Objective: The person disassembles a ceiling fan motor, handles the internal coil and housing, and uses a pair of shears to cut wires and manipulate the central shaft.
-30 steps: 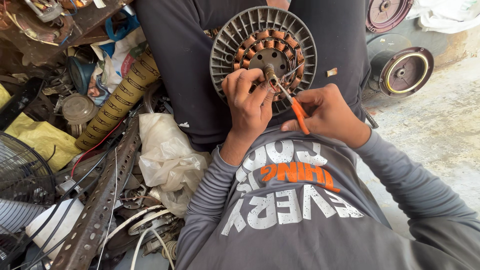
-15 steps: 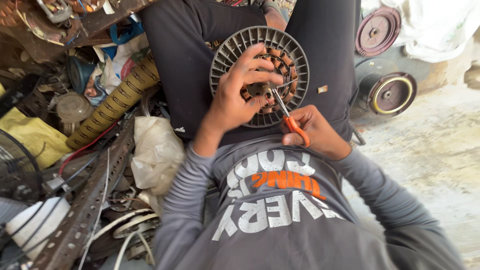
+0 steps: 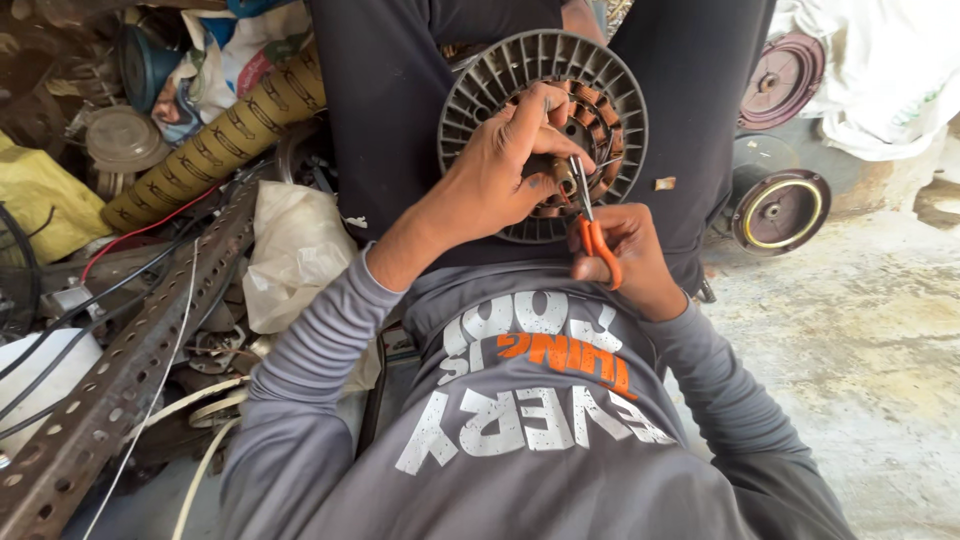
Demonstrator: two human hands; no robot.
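A round grey fan motor housing (image 3: 480, 90) with copper windings (image 3: 600, 110) rests on my lap between my dark-trousered legs. My left hand (image 3: 500, 170) lies over its middle, fingers pressed on the windings near the hub. My right hand (image 3: 625, 255) grips orange-handled scissors (image 3: 590, 225), whose blades point up into the windings beside my left fingers.
Left of me lies scrap: a perforated metal angle bar (image 3: 130, 360), a white plastic bag (image 3: 295, 250), a ribbed tan hose (image 3: 215, 145), wires and a yellow cloth (image 3: 40, 195). On the concrete floor to the right sit round motor covers (image 3: 780, 210) and a white cloth (image 3: 880, 70).
My left hand has shifted across the windings, and the scissors in my right hand have swung upright, blades now pointing into the coil. The view has moved slightly.
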